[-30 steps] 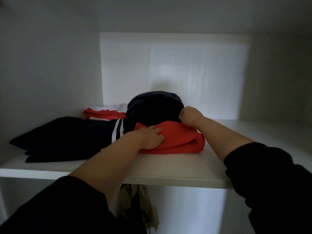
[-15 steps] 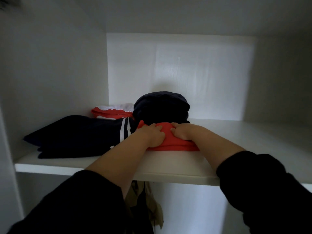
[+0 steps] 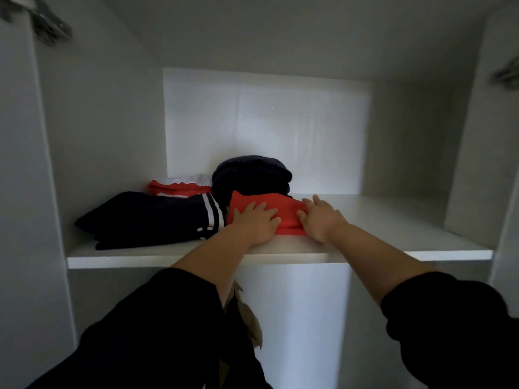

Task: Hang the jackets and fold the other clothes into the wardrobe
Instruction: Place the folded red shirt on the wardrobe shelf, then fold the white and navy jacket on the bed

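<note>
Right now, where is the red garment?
Head view: the red garment lies on the shelf under the left hand and right hand, in front of the dark bundle, right of the striped navy pile.

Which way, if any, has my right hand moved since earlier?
Yes. The right hand has come forward, from against the dark bundle toward the shelf edge, now touching the red garment.

Dim, grey light throughout. The far back panel (image 3: 280, 130) is the brightest patch, lit from the near side. The left wall (image 3: 106, 122) and right wall (image 3: 407, 136) fall into shade. The dark clothes (image 3: 146, 217) and near sleeves (image 3: 157, 332) sink to flat black with little detail. The hinges (image 3: 47, 26) at the top corners are smeared with blur. The wide lens tilts the uprights at both edges.
</note>
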Demonstrator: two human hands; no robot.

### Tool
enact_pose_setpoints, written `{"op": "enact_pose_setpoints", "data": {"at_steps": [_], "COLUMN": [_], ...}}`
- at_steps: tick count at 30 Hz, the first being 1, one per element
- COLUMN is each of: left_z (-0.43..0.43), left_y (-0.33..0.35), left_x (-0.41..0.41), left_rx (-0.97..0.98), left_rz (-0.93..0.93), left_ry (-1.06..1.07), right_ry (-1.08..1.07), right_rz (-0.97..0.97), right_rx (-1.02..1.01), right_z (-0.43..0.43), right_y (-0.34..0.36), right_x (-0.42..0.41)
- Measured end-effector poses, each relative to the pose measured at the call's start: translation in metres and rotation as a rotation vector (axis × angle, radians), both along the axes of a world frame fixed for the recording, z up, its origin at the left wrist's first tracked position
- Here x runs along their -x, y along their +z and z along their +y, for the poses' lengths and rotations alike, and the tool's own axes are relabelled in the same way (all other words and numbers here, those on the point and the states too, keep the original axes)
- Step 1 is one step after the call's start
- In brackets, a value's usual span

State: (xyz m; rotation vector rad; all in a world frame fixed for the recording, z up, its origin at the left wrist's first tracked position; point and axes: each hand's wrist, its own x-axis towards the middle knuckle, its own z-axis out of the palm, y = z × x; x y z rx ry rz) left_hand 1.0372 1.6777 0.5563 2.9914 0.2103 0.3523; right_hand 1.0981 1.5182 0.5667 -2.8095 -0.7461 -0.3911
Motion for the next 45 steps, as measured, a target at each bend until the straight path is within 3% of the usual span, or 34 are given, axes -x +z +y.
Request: {"op": "enact_pose_setpoints", "data": {"at_steps": [9,13,17,26,35,45], "left_z": [-0.076,-0.132,-0.209,-0.448,-0.663,-0.85], "left_y": [-0.006,-0.006,-0.018,-0.092,-0.101,-0.158], "left_x": [0.061,0.103,0.167,0.403,0.693,0.899], "left_rx": [-0.105,-0.189,-0.115,0.033,0.053,0.078], "left_rz": [-0.425,-0.532,-0.555,-0.48,-0.525,-0.449], "left_ry": [-0.16,-0.307,-0.476,-0.97,-1.506,-1.859], "right_ry": [-0.252,-0.373,-0.525,-0.991,-1.484,-1.872], "right_rz": [-0.21,-0.347,-0.386,-0.303,-0.217,-0.063], "right_rx": [-0.157,-0.138,-0.064,0.152,0.238,0.136], "right_z": [-0.085,-0.141,-0.218,-0.437,-0.579,-0.715], "right_y": [0.005,0.0,-0.016,-0.078,-0.09,-0.156], "right_x": [0.085,0.149,0.238,0.563,0.909,1.138]}}
